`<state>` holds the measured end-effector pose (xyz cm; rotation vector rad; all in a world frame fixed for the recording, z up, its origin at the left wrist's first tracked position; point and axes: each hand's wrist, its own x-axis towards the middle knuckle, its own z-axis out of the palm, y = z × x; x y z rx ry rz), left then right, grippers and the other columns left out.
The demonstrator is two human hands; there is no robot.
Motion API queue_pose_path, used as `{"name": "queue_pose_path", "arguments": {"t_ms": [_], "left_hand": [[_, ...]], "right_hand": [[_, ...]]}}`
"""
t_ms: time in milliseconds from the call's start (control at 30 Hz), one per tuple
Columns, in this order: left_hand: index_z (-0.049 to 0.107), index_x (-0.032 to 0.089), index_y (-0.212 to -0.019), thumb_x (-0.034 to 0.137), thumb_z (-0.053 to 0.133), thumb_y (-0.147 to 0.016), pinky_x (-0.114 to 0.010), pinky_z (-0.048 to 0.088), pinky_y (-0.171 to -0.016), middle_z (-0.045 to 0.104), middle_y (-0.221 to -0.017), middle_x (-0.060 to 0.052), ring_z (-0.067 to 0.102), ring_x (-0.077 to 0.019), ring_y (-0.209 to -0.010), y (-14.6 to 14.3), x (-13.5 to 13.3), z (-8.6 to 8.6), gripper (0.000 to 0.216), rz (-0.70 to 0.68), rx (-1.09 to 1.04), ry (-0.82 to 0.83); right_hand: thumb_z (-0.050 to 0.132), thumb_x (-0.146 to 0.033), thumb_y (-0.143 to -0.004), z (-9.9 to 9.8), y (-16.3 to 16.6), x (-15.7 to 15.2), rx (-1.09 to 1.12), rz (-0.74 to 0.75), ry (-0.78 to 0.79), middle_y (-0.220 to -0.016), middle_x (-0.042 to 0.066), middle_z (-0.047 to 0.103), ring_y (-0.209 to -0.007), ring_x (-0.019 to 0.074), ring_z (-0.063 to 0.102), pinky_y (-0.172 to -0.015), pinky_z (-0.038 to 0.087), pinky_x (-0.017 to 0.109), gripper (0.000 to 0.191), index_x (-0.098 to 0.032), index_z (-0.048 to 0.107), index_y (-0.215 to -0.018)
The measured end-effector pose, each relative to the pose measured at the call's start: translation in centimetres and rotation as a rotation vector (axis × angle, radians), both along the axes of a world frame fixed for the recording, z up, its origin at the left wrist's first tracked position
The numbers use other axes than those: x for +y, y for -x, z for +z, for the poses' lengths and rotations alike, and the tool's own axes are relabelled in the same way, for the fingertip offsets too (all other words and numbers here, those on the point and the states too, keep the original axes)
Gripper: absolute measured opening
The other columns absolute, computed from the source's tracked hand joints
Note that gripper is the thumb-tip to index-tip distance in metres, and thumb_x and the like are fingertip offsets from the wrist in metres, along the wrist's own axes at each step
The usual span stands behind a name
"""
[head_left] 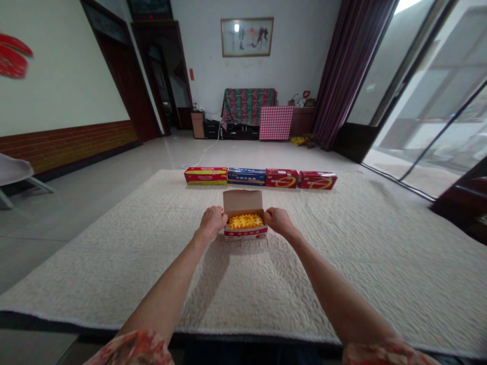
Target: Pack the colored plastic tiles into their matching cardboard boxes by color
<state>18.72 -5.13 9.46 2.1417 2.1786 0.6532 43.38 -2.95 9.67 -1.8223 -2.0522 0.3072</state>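
Observation:
A small cardboard box, white and red with printed characters, stands in the middle of the cream cover with its lid raised at the back. Yellow-orange pieces with ridged edges fill it; their exact kind is unclear. At its left end, my left hand is closed, fingers pinching the side edge or flap. My right hand grips the opposite end in the same way. The fingertips of both hands are partly hidden.
Behind the open box stands a row of closed boxes: a red-and-yellow one, a blue one and two red ones. All rest on the quilted cover. A white chair is at far left.

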Motion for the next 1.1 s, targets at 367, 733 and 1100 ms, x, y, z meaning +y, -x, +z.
{"name": "queue_pose_path", "arguments": {"t_ms": [367,733,1100], "left_hand": [[0.064,0.017,-0.121,0.024,0.061,-0.080,-0.026,0.051,-0.076,0.077,-0.082,-0.004,0.072,-0.0192,-0.081,-0.2,1.5,-1.3,0.041,0.119,-0.168,-0.013],[0.072,0.018,-0.119,0.019,0.055,-0.083,-0.029,0.050,-0.088,0.077,-0.096,-0.009,0.070,-0.0210,-0.088,-0.4,1.2,-1.8,0.040,0.034,-0.148,-0.009],[0.075,0.019,-0.113,0.015,0.060,-0.071,-0.020,0.050,-0.069,0.073,-0.067,0.002,0.067,-0.0142,-0.067,0.9,2.3,-1.0,0.046,-0.006,-0.274,0.166]], "right_hand": [[0.054,-0.022,-0.087,-0.3,-0.1,1.0,0.063,-0.007,0.008,-0.090,0.010,0.076,-0.079,0.0199,0.069,-0.066,0.045,0.026,0.043,-0.011,0.057,-0.128],[0.047,-0.012,-0.087,-0.6,0.2,0.9,-0.014,0.140,0.000,-0.107,0.016,0.071,-0.095,0.0236,0.066,-0.080,0.044,0.029,0.046,-0.016,0.061,-0.130],[0.052,-0.012,-0.078,0.2,-0.5,1.8,0.047,0.188,0.124,-0.095,0.010,0.076,-0.078,0.0197,0.068,-0.069,0.046,0.026,0.050,-0.016,0.064,-0.127]]}}
